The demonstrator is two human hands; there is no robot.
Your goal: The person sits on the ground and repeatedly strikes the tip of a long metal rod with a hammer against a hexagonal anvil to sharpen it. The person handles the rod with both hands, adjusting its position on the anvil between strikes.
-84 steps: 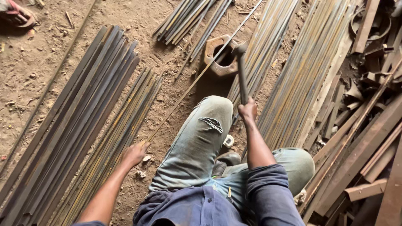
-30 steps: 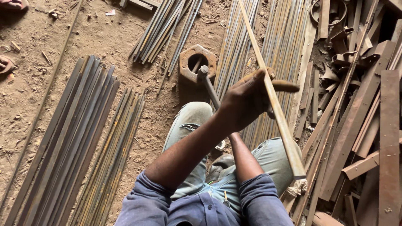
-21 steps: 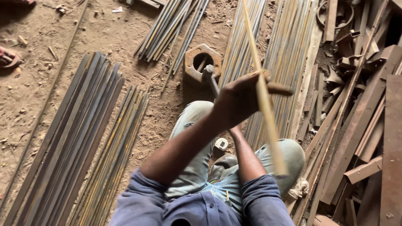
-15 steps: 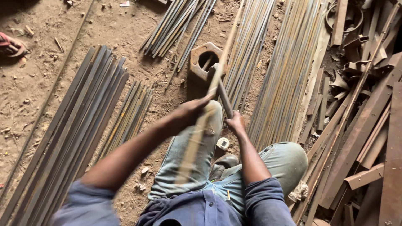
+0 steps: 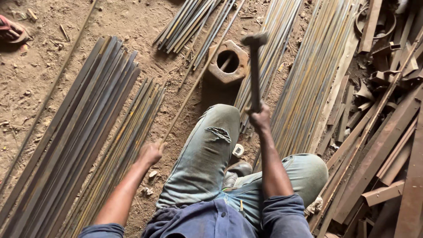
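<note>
My left hand (image 5: 150, 153) grips the near end of a long thin metal rod (image 5: 197, 81). The rod runs up and to the right across the top of a rusty hexagonal metal block (image 5: 228, 61) with a round hole. My right hand (image 5: 260, 117) is closed on the handle of a hammer (image 5: 254, 66). The hammer is raised, and its head (image 5: 254, 39) hangs just right of the block. I sit on the dirt floor in torn jeans with my knees between the two hands.
Bundles of flat metal strips (image 5: 75, 132) lie on the dirt at left. More rods (image 5: 194, 22) lie at the top and a wide bundle (image 5: 308, 83) at right. Rusty scrap bars and angle pieces (image 5: 383, 132) are piled far right. Someone's sandalled foot (image 5: 13, 31) shows top left.
My left hand carried the rod from my right side down to the left and laid it across the block. My right hand lifted the hammer above the block.
</note>
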